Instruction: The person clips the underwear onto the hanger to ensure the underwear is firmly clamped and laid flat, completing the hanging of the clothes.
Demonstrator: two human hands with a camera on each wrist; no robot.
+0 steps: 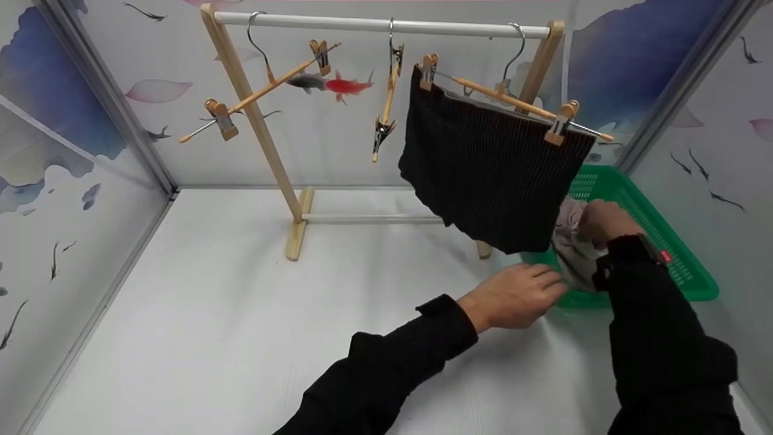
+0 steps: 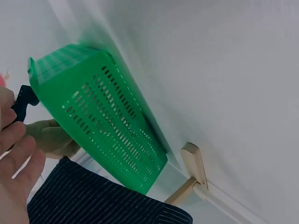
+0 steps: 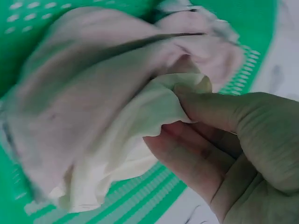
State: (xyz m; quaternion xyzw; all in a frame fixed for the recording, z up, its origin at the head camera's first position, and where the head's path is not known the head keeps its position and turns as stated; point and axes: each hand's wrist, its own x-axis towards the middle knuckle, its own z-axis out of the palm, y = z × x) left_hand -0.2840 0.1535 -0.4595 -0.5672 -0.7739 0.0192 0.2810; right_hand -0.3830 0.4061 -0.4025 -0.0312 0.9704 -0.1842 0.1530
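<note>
Black sleeves are seen nearest the head camera, and both are stretched forward over a white tabletop. By the right hand, a pale pinkish and cream cloth is pinched between thumb and fingers at a cream edge. Most of that cloth is held within a green basket, which is placed at the right of the tabletop; whether one piece or several are bunched there cannot be told. Nothing is gripped by the left hand: its fingers are left loose, and it is held just beside the basket's near edge, below a dark striped garment. This garment is hung by two clips from a wooden hanger, near the right end of a rack. On the same white bar, a middle hanger and a left hanger are hooked, both bare. Behind the rack, wall panels are decorated with a red fish and petals.
</note>
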